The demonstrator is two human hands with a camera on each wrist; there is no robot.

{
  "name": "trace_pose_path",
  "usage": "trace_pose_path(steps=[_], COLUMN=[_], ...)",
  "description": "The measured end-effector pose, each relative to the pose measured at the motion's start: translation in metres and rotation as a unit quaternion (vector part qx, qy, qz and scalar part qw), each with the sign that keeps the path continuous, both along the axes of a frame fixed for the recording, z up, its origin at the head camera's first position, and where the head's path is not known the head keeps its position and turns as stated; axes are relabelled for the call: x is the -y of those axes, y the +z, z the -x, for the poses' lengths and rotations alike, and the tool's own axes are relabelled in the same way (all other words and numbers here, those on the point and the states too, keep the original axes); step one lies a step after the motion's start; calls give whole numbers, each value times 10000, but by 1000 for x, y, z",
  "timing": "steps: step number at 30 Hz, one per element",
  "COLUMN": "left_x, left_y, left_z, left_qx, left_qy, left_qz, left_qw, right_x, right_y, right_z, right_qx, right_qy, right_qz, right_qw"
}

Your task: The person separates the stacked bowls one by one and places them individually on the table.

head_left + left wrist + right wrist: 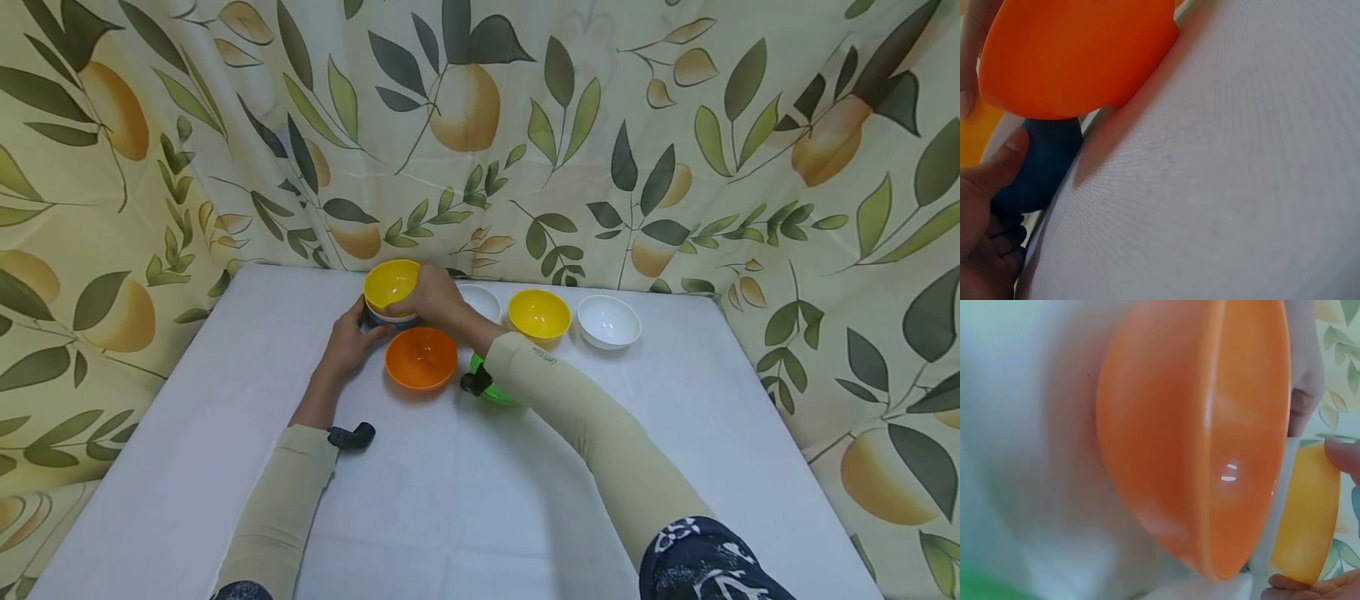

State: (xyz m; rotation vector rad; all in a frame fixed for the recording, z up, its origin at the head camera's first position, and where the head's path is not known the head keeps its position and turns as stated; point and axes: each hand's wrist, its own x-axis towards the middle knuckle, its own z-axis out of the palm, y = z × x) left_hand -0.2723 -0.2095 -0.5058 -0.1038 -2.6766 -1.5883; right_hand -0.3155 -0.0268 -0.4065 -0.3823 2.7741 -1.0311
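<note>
At the back left of the table, a yellow bowl (386, 282) sits over a white bowl (1277, 515) and a dark blue bowl (1050, 162) in one stack. My left hand (348, 343) holds the blue bowl from the side, its thumb on the wall and its fingers curled low around it. From the right, my right hand (438, 296) pinches the yellow bowl at its edge, with fingertips on two sides of it in the right wrist view. An orange bowl (422, 358) stands just in front of the stack.
Under my right forearm a green bowl (501, 395) is partly hidden. Behind that arm stands a white bowl (483, 302), with another yellow bowl (539, 314) and another white bowl (609, 322) to its right. A fruit-patterned curtain (465, 200) borders the table's back.
</note>
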Motion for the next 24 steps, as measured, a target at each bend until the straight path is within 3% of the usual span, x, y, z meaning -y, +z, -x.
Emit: trace_pose_path(steps=[6,18,24], left_x=[0,0,1], left_y=[-1,-3,-3], left_z=[1,1,1], left_qx=[-157,-144,-132], left_qy=[-53,-43,-40], left_qz=[-42,-28,-20], left_qw=[9999,9999,9999], right_x=[-6,-13,-17], right_y=[7,17,25], right_z=[-3,-9,-20], right_qx=[-307,-505,-359], right_qy=[182,305,244], right_qz=[-98,-144,44], right_qw=[9993,9982,9990])
